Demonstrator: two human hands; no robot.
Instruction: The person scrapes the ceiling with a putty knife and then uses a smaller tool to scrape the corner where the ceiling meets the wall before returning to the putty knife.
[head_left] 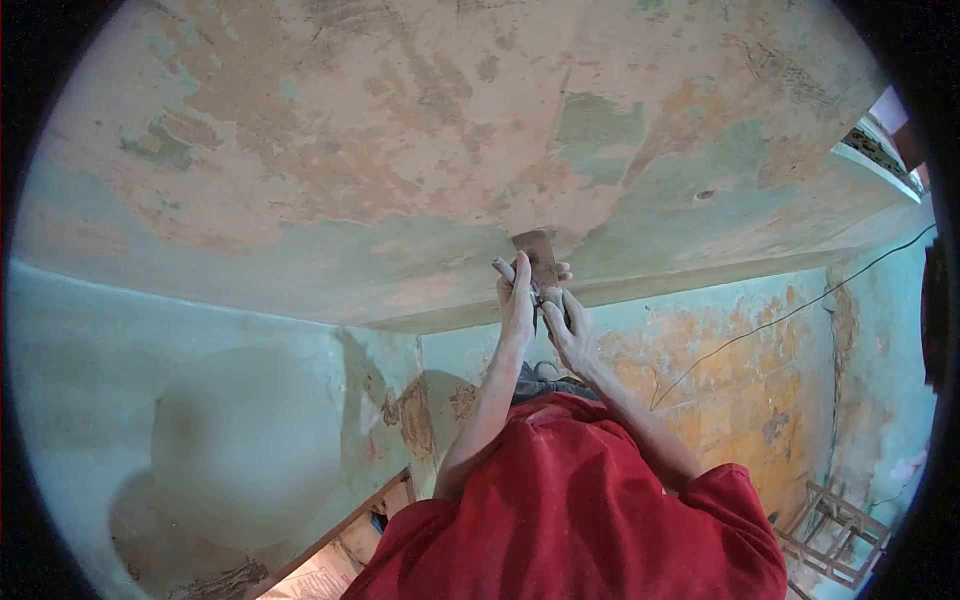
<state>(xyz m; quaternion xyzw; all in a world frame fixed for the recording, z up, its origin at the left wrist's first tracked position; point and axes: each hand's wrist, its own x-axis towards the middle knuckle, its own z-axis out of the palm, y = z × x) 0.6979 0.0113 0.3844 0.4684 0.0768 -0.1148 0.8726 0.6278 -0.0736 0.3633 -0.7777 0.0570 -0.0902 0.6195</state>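
Observation:
A brown, flat, rectangular piece point(536, 252), like a scraper blade or a sheet of sandpaper, stands up between my hands. My left hand point(517, 305) is closed around it, thumb on its near face and fingertips showing past its right edge. A short pale stick-like end point(503, 268), possibly a handle, juts out to the left of that thumb. My right hand point(570, 335) is closed at the lower end of the brown piece, with thumb and forefinger together; what it grips there is partly hidden. The brown piece's top edge meets or nearly meets the patchy painted surface point(400, 130).
Teal walls point(180, 320) with peeling paint flank me, and orange patches point(730, 390) show on the right. A dark cable point(770, 320) runs along that wall. A wooden frame like a stool point(835, 540) stands at lower right. An opening point(885, 155) shows at upper right.

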